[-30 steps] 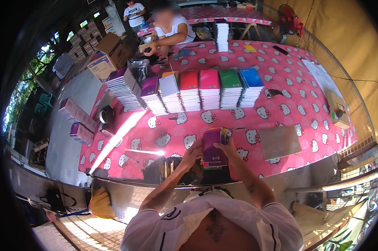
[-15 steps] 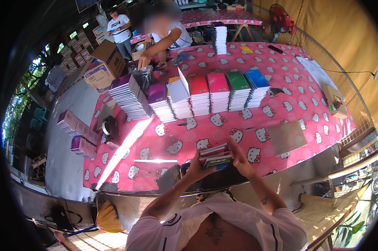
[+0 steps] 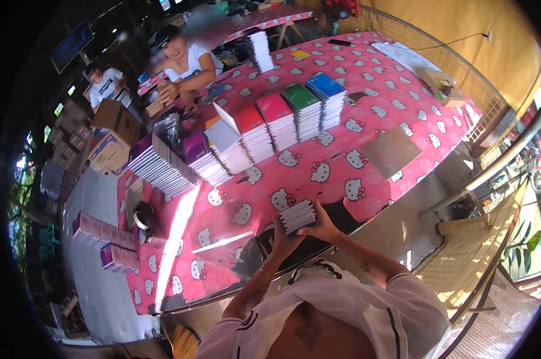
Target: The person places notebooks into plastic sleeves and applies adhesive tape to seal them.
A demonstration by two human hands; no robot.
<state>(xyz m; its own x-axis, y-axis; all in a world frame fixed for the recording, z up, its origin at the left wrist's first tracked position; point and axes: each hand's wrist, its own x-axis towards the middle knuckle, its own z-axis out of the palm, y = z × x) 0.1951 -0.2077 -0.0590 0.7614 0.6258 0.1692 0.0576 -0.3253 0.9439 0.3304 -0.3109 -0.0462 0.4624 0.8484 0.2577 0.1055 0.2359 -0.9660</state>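
Note:
Near the table's front edge, a small bundle of spiral notebooks (image 3: 297,216) is held between my two hands, its bound edges facing up. My left hand (image 3: 285,240) is closed around the left end of the bundle. On the other end, my right hand (image 3: 322,224) presses with its fingers and thumb. Beyond them stands a row of notebook stacks: purple (image 3: 195,145), one with a raised white cover (image 3: 223,135), red (image 3: 248,117), pink (image 3: 274,107), green (image 3: 301,97) and blue (image 3: 325,85). A longer purple-covered stack (image 3: 162,167) leans at the row's left end.
A black tape dispenser (image 3: 146,220) sits at the table's left edge, with more notebook stacks (image 3: 103,231) beyond it. A brown board (image 3: 391,151) lies to the right. Across the table a co-worker (image 3: 189,66) reaches out near an open carton (image 3: 116,134). Another tall stack (image 3: 261,52) stands farther back.
The notebooks in my hands have gone from loosely spread to squared together, and my right hand has closed on them. My view has turned. The co-worker's arm has lifted from the black plastic.

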